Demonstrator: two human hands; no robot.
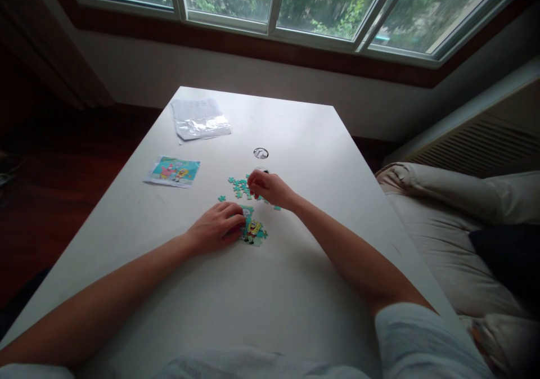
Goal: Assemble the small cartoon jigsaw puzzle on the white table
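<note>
A partly joined jigsaw puzzle point(253, 230) lies on the white table, with a yellow cartoon figure on it. My left hand point(219, 225) rests over its left side, fingers laid out and touching it, so that part is hidden. Just beyond is a loose heap of teal puzzle pieces point(240, 187). Above the right of this heap is my right hand point(265, 186), its fingers drawn together in a pinch; whatever sits between the fingertips is too small to make out. One single puzzle piece point(221, 198) lies apart, left of the heap.
A printed picture sheet point(177, 171) with cartoon figures lies on the left of the table point(295, 137). Farther back is a clear plastic bag with papers point(200, 119). A round dark-rimmed disc point(260, 153) lies beyond the heap. A cushioned seat point(434, 233) stands at the right.
</note>
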